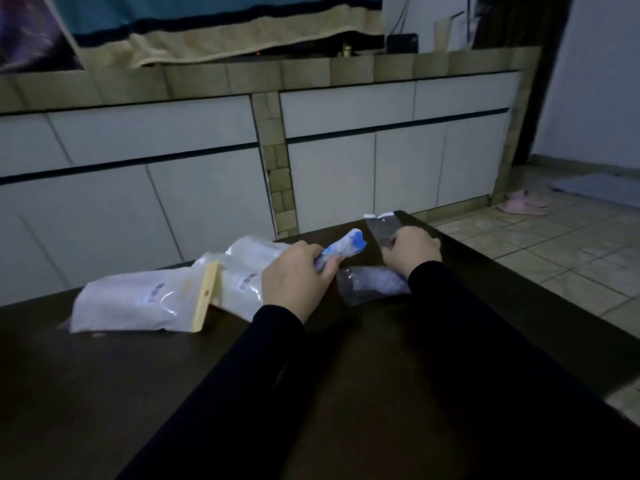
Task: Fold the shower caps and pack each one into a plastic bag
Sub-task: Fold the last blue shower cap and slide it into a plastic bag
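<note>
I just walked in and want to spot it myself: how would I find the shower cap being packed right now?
Look to the far end of the dark table, where two black-sleeved arms reach. The left hand grips a folded shower cap. Unlike the flat white packets beside it, it is a rolled white bundle with bright blue patches, raised off the table.

Dim room: white cabinets (207,161), tiled floor (554,244), dark table (138,393).

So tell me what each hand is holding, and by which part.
The left hand grips the folded shower cap by its near end. The right hand pinches the clear plastic bag at its near edge.
</note>
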The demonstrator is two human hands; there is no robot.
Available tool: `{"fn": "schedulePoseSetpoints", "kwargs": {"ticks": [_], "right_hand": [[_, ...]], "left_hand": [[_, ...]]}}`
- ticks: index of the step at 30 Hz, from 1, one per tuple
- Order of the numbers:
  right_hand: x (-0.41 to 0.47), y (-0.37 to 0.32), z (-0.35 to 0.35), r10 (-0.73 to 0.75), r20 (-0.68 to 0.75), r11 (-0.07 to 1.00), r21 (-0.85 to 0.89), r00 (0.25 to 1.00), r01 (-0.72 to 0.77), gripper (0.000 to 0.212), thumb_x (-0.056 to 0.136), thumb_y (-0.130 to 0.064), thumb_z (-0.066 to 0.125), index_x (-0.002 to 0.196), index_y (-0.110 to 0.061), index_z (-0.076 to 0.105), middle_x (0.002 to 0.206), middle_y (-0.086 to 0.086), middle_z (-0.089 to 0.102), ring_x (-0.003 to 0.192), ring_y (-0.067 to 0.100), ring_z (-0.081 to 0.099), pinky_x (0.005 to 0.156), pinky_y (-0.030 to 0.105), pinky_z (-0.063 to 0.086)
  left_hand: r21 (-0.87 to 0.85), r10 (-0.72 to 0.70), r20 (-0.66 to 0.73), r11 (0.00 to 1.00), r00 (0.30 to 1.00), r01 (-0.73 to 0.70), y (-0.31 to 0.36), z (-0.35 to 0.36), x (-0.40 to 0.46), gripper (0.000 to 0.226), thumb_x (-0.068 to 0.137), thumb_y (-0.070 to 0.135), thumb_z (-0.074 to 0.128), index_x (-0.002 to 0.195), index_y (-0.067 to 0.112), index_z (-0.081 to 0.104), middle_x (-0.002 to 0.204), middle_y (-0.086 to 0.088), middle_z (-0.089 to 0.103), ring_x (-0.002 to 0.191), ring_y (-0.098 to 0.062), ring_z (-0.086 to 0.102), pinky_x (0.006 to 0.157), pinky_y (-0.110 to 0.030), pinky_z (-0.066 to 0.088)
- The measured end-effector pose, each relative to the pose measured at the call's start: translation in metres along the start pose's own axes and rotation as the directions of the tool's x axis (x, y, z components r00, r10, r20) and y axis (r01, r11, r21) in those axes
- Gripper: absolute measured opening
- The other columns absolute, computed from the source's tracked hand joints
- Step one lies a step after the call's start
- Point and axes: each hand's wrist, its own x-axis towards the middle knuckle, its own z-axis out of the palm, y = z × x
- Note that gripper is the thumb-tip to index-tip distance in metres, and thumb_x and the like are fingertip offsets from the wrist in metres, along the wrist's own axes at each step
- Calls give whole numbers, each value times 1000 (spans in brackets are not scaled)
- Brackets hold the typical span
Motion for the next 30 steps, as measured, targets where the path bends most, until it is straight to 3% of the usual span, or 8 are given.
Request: {"fn": "schedulePoseSetpoints", "kwargs": {"ticks": [5, 10, 15, 22, 27, 30], "right_hand": [[18, 4, 11, 120, 99, 992, 28, 988, -123, 33, 87, -31, 67, 110, -7, 62, 111, 11, 65, 105, 28, 59, 89, 38, 42], [21, 0, 14, 82, 61, 996, -52, 995, -79, 18, 93, -16, 55, 109, -9, 61, 106, 9, 65, 101, 26, 60, 89, 36, 42], [17, -2, 11, 68, 11, 997, -33, 998, -67, 16, 95, -14, 54, 108, -8, 61, 101, 9, 66, 97, 24, 63, 89, 36, 46], [7, -5, -6, 18, -277, 970, 237, 961, 51, 22, 90, -26, 55, 80, -11, 68, 79, 5, 64, 73, 21, 63, 70, 40, 56], [-11, -3, -28, 106, -102, 812, 583, 989, -27, 24, 88, -25, 55, 71, -10, 65, 70, 2, 64, 70, 20, 62, 67, 33, 52], [-32, -5, -43, 128, -46, 675, 736, 991, -53, 10, 89, -19, 58, 88, -16, 68, 90, 4, 69, 86, 18, 64, 73, 26, 48]], "left_hand": [[-41, -20, 7, 999, 1000, 21, 9, 26, 31, 31, 92, 49, 51, 75, 23, 55, 74, 5, 50, 67, -11, 42, 50, -20, 21], [-76, -15, 43, 997, 999, 18, 13, 38, 37, 30, 92, 49, 51, 72, 26, 50, 75, 5, 50, 70, -11, 45, 51, -22, 23], [-101, -21, 60, 995, 998, 27, 9, 39, 33, 31, 93, 48, 49, 73, 24, 48, 76, 4, 50, 71, -12, 46, 54, -23, 25], [-180, -40, 21, 983, 999, 43, 12, 40, 33, 40, 92, 47, 51, 61, 26, 38, 65, 4, 43, 63, -11, 42, 50, -23, 23], [-326, -106, 13, 939, 994, 105, 7, 34, 32, 36, 90, 50, 52, 69, 21, 55, 63, 3, 49, 62, -13, 48, 51, -25, 28], [-410, -125, -21, 906, 992, 105, 4, 27, 24, 34, 89, 52, 53, 83, 22, 66, 74, 1, 59, 72, -17, 55, 60, -31, 43]]}}
